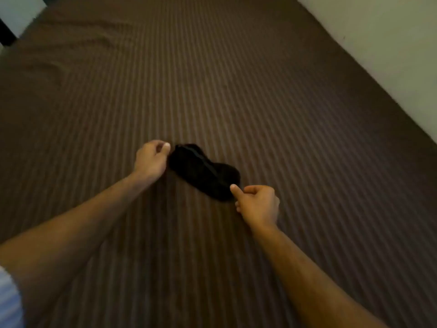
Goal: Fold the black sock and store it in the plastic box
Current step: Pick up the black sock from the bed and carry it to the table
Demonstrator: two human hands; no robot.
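A short black sock [203, 170] lies flat on the brown striped bedsheet [236, 79], stretched from upper left to lower right. My left hand [151, 159] pinches the sock's left end between thumb and fingers. My right hand [259, 205] pinches the right end, thumb on top. Both hands rest low on the sheet. No plastic box is in view.
A pale wall [390, 50] runs along the bed's right edge. The sheet is rumpled at the far left [78, 43]. A light surface with a dark strip [14, 17] shows at the top left corner. A striped sleeve [8, 301] shows at the bottom left.
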